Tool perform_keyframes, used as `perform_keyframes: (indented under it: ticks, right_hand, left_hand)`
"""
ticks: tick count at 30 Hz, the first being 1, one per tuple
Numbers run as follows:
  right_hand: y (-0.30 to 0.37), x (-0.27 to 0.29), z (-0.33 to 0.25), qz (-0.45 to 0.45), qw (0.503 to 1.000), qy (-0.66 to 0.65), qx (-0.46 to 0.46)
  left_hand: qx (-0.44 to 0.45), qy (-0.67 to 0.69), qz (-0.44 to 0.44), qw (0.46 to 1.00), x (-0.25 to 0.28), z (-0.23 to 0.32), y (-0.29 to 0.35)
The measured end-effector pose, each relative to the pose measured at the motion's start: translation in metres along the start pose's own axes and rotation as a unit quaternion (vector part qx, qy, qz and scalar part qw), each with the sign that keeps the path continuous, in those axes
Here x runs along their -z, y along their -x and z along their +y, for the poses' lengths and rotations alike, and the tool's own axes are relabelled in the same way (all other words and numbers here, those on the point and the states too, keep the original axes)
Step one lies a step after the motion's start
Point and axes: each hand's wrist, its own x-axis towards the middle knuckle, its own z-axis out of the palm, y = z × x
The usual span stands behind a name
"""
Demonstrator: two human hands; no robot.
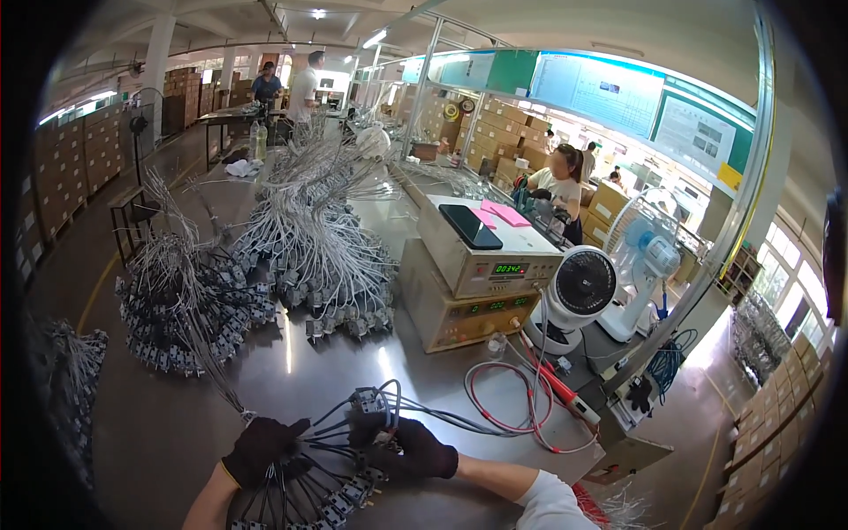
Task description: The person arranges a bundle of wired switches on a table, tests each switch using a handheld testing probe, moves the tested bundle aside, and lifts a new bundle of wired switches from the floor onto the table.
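My left hand, in a black glove, is closed around a bundle of dark cables. The cables fan out toward me and end in small grey-black connectors. My right hand, also gloved in black, has its fingers closed at a connector beside the bundle; the fingers partly hide it. Just beyond that hand lies a small grey block with thick dark leads running right. Pale wire tails stretch from my left hand toward a heap of similar cables.
A larger cable pile covers the table's far left. Two stacked test instruments stand at right, with a phone and pink slips on top. Beside them are a small fan, a red probe and a larger fan. Co-workers are farther back.
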Motion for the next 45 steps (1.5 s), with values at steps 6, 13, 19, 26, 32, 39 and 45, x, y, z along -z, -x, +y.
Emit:
perform_keyframes:
  ticks: [6,13,19,26,32,39,45]
  right_hand:
    - [-0.007,0.004,-0.003,-0.018,1.0,0.002,-0.016]
    - [-0.007,0.005,-0.001,-0.02,0.997,0.07,0.014]
    - [-0.007,-0.001,-0.007,-0.01,1.0,0.01,-0.012]
    - [-0.008,0.001,-0.004,-0.01,1.0,0.018,0.014]
    - [-0.006,0.0,-0.004,-0.013,1.0,-0.003,-0.013]
    - [0.001,-0.002,-0.01,-0.013,0.999,0.047,0.02]
    - [0.009,-0.009,-0.021,-0.01,0.999,0.007,-0.049]
  left_hand:
    - [-0.017,-0.02,0.021,0.999,0.004,-0.002,-0.008]
    - [-0.016,-0.009,0.028,0.999,-0.008,-0.007,-0.004]
    - [-0.02,-0.026,0.034,0.999,-0.005,-0.002,0.001]
    - [-0.024,-0.018,0.053,0.998,-0.003,0.002,0.0]
    - [-0.009,-0.036,0.036,0.999,-0.007,0.002,0.002]
    - [-0.016,-0.021,0.058,0.998,-0.013,0.004,0.007]
    - [-0.002,-0.012,0.025,1.0,-0.01,0.01,0.009]
